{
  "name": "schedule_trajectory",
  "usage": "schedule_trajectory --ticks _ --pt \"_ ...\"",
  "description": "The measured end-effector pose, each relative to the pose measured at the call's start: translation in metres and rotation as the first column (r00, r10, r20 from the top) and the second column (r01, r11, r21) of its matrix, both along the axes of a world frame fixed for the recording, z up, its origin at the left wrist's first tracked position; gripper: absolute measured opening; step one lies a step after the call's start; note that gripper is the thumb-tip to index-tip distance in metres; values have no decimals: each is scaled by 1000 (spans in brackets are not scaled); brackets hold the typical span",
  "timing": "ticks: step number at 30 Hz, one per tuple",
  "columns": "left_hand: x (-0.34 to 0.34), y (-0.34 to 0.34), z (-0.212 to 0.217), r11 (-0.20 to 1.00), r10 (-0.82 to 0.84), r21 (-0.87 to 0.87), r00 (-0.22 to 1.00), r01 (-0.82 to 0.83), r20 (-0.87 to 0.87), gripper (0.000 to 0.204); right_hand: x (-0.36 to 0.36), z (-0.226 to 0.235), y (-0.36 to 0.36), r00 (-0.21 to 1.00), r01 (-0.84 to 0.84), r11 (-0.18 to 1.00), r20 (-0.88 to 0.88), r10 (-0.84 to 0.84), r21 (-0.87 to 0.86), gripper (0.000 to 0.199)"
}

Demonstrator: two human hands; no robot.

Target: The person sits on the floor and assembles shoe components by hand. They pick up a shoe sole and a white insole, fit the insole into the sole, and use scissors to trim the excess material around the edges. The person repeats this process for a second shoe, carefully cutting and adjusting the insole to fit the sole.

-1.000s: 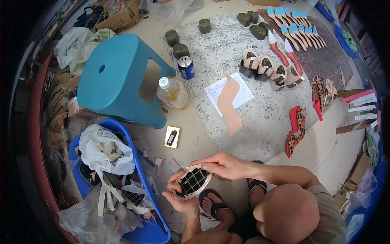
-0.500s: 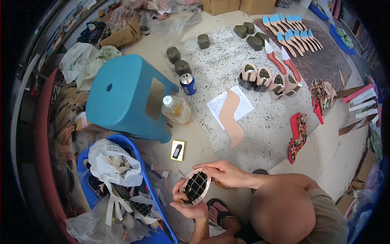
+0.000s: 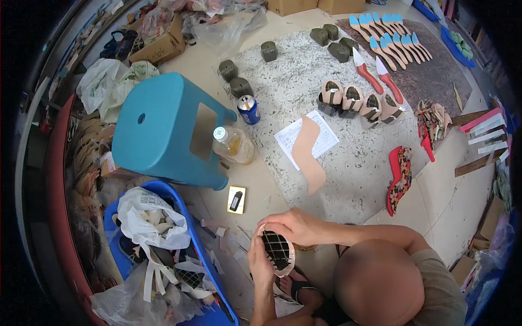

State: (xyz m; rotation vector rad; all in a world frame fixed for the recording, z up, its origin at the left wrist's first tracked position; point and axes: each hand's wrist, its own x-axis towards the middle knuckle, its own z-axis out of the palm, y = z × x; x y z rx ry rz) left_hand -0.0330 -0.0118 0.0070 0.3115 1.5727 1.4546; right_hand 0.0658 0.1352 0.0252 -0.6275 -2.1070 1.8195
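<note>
Between my hands is a shoe heel with a dark, grid-patterned hollow face and a beige covering folded in snips around its rim. My left hand grips its left side from below, fingers partly hidden behind it. Across its upper end, my right hand is closed, its fingers curled over the edge. Several similar beige-covered heels stand in a row on the grey work sheet. Bare dark green heels sit farther back. A wavy beige piece lies on a paper sheet.
A blue stool, a plastic bottle and a can are at left. A blue bin of scraps stands near my left arm. To the right are a red patterned sole and rows of blue-tipped insoles.
The heel has turned in my hands and moved slightly right, its long side now tilting the other way. My left hand has moved up and right against its side.
</note>
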Motion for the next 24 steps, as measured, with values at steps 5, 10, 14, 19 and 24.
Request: schedule_trajectory --ticks 5,10,14,19,24 --pt "12 5 -1 994 107 -8 972 -112 -210 43 -4 -9 -18 994 107 991 20 -106 -81 26" --pt "29 14 4 966 255 2 948 -259 -191 43 -12 -13 -26 984 175 985 28 -175 13 25" --pt "29 13 8 958 286 18 958 -285 -38 47 -13 -8 -27 974 217 946 -19 -228 -242 25" --pt "17 19 8 980 146 106 967 -170 207 55 -6 1 -16 975 206 975 101 -197 -88 22" --pt "5 14 2 995 84 -45 988 -91 -133 46 -6 11 -15 979 190 982 70 -191 20 21"
